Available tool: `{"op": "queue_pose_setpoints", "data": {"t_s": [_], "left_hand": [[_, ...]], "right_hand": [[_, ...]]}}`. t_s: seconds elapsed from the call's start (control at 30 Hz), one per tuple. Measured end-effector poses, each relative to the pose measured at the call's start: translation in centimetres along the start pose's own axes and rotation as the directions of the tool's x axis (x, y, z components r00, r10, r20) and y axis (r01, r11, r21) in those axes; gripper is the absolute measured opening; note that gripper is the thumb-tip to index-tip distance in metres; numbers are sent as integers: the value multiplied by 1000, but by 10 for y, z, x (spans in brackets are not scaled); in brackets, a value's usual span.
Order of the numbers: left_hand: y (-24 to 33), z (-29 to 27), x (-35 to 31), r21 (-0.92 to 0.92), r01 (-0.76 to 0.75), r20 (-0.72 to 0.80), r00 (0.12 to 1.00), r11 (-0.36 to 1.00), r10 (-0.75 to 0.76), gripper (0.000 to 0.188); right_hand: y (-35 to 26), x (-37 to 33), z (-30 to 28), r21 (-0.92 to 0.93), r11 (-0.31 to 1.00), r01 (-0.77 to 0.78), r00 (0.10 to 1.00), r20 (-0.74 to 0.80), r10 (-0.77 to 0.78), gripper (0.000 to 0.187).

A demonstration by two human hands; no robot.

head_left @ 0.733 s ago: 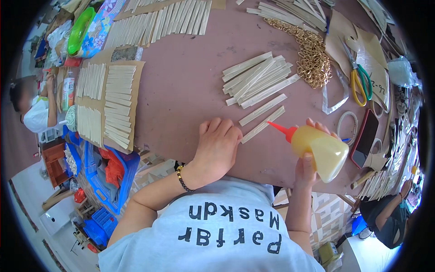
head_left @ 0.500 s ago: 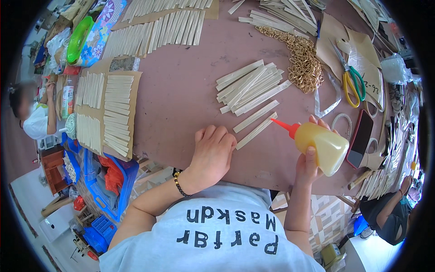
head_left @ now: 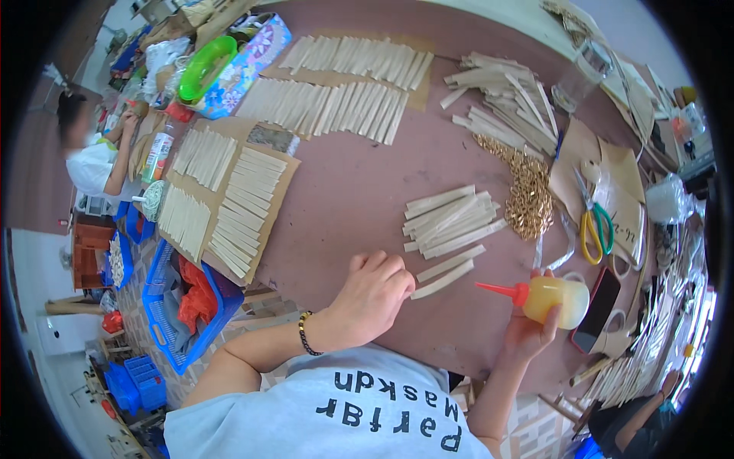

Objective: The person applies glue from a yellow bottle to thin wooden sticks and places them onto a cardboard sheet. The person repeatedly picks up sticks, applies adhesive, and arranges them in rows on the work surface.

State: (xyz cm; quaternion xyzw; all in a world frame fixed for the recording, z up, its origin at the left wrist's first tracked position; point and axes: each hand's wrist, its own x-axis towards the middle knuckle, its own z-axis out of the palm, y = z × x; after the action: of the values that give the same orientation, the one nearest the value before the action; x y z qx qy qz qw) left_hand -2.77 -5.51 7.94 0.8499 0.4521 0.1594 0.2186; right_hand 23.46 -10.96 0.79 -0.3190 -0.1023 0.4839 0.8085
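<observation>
My right hand [head_left: 530, 330] is wrapped round a squeeze glue bottle [head_left: 564, 303] with yellowish contents and a long red nozzle. The bottle lies nearly level, its tip just below the right end of the nearest pale flat strip [head_left: 443, 280]. The fingers of my left hand [head_left: 372, 297] are curled, with the fingertips at that strip's left end; the grip itself is partly hidden. A second strip [head_left: 451, 263] lies just beyond, apart from the first. Farther out is a loose pile of similar strips [head_left: 453, 220] on the brown table [head_left: 336, 199].
Gold-coloured chain links [head_left: 531, 191] are heaped beyond the pile. Scissors [head_left: 593, 222] and a dark phone [head_left: 596, 310] lie right. Cardboard sheets [head_left: 277, 200] bear rows of strips at left. A blue basket [head_left: 164, 310] stands beside the table; a person [head_left: 99, 157] sits far left.
The view has shifted, so the table appears lower and turned. The bottle has tipped from a slant to nearly level, and its nozzle is slightly farther from the strip. My left hand stays at the strip's end.
</observation>
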Motion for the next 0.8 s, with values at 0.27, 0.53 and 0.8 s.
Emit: {"op": "queue_pose_setpoints", "data": {"t_s": [0.27, 0.53, 0.8], "left_hand": [[-45, -38, 84, 48, 75, -458, 888, 996, -44, 6], [-123, 36, 152, -29, 314, -625, 735, 949, -263, 6], [-116, 42, 145, -61, 474, -541, 724, 878, -428, 6]], "right_hand": [[-1, 5, -4, 108, 994, 1, 1000, -20, 1, 52], [-3, 5, -6, 173, 984, -54, 998, -14, 57, 51], [-2, 6, -7, 159, 985, -61, 996, -53, 70, 51]]}}
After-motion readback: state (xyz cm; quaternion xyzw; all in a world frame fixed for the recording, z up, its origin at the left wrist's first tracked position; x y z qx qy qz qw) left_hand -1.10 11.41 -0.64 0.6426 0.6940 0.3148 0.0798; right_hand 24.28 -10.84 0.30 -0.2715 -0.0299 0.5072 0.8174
